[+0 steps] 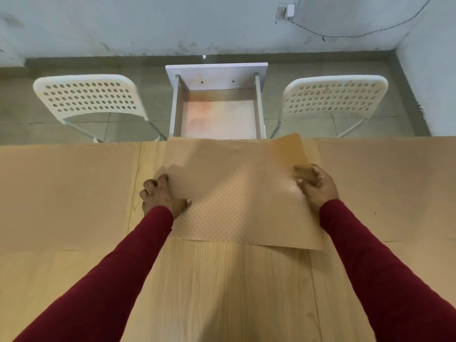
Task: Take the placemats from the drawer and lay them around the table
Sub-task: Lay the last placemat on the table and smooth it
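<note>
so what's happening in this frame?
A person in red sleeves holds a tan placemat by both side edges, left hand and right hand, at the far side of the wooden table. Its far right corner curls upward. The drawer beyond the table edge is open and looks empty. Similar mats already lie at left and right. Two white chairs flank the drawer.
</note>
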